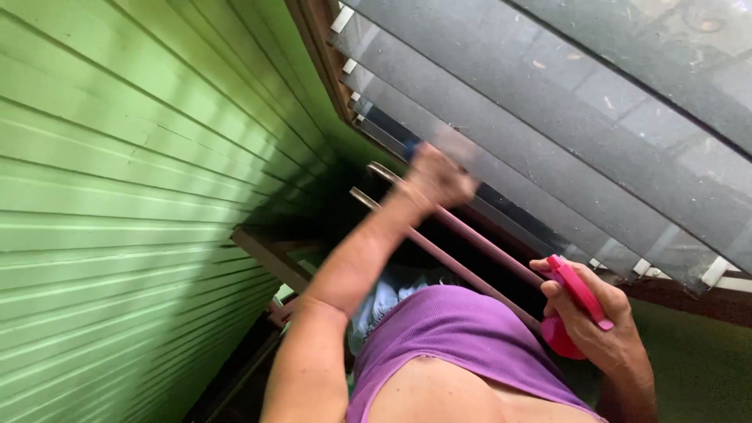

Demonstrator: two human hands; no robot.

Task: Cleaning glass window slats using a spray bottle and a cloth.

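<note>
Your right hand [595, 321] is gripping a pink plastic spray bottle [576, 309]; its contents are not visible. Your left hand [437, 178], blurred, is pressing something blue against a smooth glass louvre slat [501, 164]; its grip is unclear.

Soft daylight, tilted view; left hand [435, 177] motion-blurred; dim shadow under glass louvres [548, 117]; faint reflections.

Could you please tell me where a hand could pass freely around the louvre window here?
Open room lies between the green slatted wall and the left hand, along the window frame. It is crowded by the two bars under the glass slats, where the right hand grips a red spray bottle.
</note>
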